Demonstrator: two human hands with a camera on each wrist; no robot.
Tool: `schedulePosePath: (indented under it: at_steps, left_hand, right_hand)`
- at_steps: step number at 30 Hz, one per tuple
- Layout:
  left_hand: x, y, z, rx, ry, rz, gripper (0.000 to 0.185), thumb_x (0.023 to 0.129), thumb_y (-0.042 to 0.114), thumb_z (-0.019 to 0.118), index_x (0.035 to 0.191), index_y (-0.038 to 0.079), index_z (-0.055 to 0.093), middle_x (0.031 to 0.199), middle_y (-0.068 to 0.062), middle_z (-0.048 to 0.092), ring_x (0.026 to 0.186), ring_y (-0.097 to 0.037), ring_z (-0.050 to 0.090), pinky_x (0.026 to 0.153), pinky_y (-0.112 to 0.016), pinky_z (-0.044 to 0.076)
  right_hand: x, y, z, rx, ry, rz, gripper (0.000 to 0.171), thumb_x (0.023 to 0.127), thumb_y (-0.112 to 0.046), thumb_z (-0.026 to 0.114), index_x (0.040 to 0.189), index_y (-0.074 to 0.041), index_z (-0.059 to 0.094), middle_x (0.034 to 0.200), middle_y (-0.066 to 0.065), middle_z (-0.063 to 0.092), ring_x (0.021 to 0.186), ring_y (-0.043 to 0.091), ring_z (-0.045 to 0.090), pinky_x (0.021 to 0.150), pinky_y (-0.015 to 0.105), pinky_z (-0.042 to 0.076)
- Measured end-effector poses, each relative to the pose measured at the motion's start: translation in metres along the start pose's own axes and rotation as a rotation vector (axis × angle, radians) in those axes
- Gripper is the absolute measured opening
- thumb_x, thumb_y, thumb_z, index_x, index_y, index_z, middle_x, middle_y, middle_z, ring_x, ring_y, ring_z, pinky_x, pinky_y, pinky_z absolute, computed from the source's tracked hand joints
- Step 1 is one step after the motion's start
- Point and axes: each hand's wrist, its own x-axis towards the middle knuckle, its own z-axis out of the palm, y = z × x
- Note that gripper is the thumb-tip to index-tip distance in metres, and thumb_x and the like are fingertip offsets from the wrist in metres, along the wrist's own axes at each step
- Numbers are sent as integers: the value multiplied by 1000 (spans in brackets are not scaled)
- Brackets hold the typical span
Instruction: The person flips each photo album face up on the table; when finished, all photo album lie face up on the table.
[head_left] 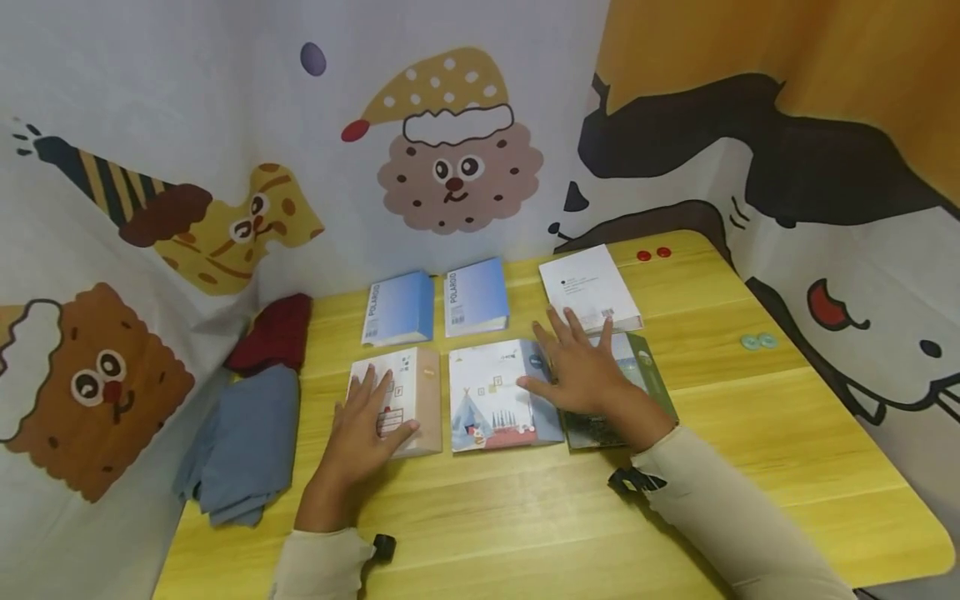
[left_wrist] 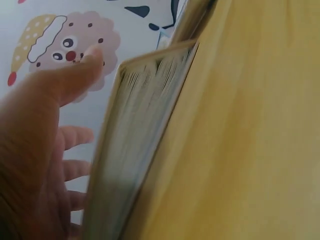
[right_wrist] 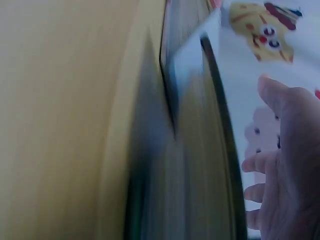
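While flat on table (head_left: pixel 525 517), fingers straight: left hand (head_left: pixel 367 425) on kraft-spine book (head_left: pixel 397 400). Right hand (head_left: pixel 581 367) spread across green book (head_left: pixel 637 375), lower centre. Grips nothing.

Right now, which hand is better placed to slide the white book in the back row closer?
The right hand. Its fingertips lie just below the white book, while the left hand rests on the kraft-spined book, far to the left.

The left hand (head_left: pixel 369 425) lies flat, palm down, fingers straight and together. The right hand (head_left: pixel 581 371) lies flat too, fingers spread. Both forearms wear pale sleeves.
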Motion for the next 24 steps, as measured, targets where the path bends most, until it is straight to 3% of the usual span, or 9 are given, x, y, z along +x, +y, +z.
schedulePosePath:
  at_steps: [5, 12, 17, 24]
  left_hand:
    - [2, -4, 13, -28, 59, 27, 93, 97, 47, 78, 169, 6, 39, 178, -28, 27, 165, -56, 22, 125, -86, 18]
    - [-1, -7, 17, -45, 50, 15, 91, 96, 48, 78, 168, 7, 42, 180, -28, 20, 168, -54, 14, 127, -84, 8]
    - [-1, -7, 17, -58, 37, 36, 93, 95, 49, 79, 169, 7, 41, 181, -29, 18, 168, -55, 12, 127, -85, 7]
    - [-3, -13, 14, -61, -4, 79, 103, 90, 53, 83, 171, 9, 37, 181, -30, 12, 167, -58, 9, 125, -87, 6]
  right_hand:
    - [15, -29, 7, 16, -21, -44, 104, 97, -87, 47, 175, -21, 28, 186, 12, 9, 172, 43, 9, 120, 92, -5]
    - [33, -62, 16, 20, -80, -113, 103, 98, -89, 43, 175, -23, 28, 186, 12, 11, 172, 43, 10, 121, 92, 0]
    - [44, -81, 13, 52, -189, -168, 98, 101, -82, 48, 176, -22, 25, 186, 12, 8, 172, 43, 6, 122, 91, -2]
    - [65, -100, 11, 73, -339, -174, 96, 103, -77, 51, 177, -24, 19, 186, 9, 4, 173, 39, 2, 126, 86, -6]
